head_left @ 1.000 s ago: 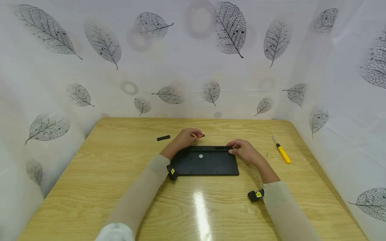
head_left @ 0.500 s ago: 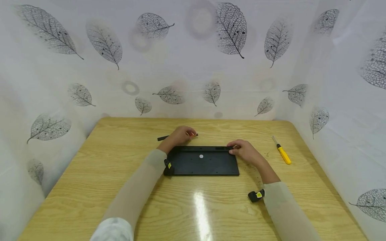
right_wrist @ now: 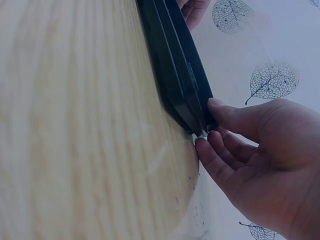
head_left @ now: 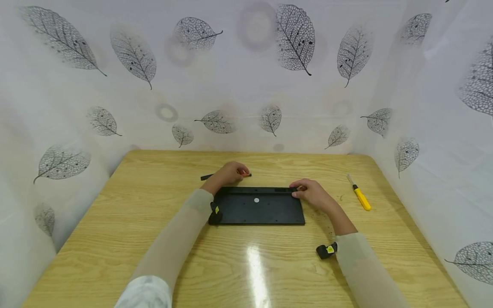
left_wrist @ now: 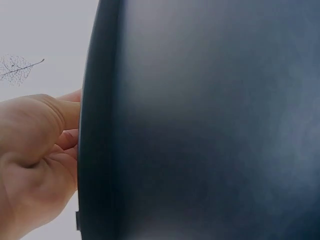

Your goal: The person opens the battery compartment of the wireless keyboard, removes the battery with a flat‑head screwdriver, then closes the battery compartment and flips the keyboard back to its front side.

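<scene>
A black keyboard [head_left: 265, 212] lies face down on the table, its raised back edge and a slot at the far side. Just beyond that edge, my left hand [head_left: 231, 173] pinches a small slim orange-and-black battery [head_left: 247, 174]. Whether there is more than one is hidden by the fingers. My right hand [head_left: 313, 194] grips the keyboard's far right corner, thumb on one side and fingers on the other, plain in the right wrist view too. In the left wrist view the keyboard [left_wrist: 210, 120] hides the fingertips of the left hand [left_wrist: 35, 150].
A short black strip, like a battery cover [head_left: 206, 176], lies behind my left wrist, partly hidden by it. A yellow-handled screwdriver [head_left: 361, 197] rests on the wooden table [head_left: 277, 269] at the right. A leaf-print curtain [head_left: 231, 85] surrounds the table's back and sides.
My left hand has moved a little to the left with the battery, and its wrist now covers part of the black strip. My right hand and the keyboard have stayed put.
</scene>
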Available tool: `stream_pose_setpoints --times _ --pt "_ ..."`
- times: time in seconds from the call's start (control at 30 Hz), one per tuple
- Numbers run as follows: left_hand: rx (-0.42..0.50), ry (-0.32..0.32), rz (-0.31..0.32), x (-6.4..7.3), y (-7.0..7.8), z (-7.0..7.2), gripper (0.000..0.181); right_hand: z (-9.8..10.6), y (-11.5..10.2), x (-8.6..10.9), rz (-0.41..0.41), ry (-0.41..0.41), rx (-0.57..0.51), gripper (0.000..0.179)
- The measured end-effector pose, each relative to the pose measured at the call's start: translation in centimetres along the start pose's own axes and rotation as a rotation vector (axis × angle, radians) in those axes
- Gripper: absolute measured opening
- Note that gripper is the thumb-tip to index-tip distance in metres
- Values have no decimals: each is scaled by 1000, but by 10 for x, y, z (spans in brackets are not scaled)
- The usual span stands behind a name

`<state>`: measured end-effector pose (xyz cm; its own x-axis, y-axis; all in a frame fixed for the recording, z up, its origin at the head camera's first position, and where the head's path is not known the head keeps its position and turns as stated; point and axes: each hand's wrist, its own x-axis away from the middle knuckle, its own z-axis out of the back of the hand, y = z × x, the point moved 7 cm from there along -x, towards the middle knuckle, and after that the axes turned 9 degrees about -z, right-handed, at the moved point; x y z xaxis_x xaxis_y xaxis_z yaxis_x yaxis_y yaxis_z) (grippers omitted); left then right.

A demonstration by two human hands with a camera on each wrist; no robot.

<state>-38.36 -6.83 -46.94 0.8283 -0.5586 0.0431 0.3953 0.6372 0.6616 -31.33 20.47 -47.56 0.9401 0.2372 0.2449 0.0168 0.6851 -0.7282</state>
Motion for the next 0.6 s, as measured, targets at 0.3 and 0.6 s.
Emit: stream_pose_setpoints --times 0.3,0.6 --pt "-17 1 1 -2 -2 0 28 0 0 0 -1 0 -4 34" --pt "-13 1 -1 -2 -2 0 27 -1 2 0 -5 -3 -7 35"
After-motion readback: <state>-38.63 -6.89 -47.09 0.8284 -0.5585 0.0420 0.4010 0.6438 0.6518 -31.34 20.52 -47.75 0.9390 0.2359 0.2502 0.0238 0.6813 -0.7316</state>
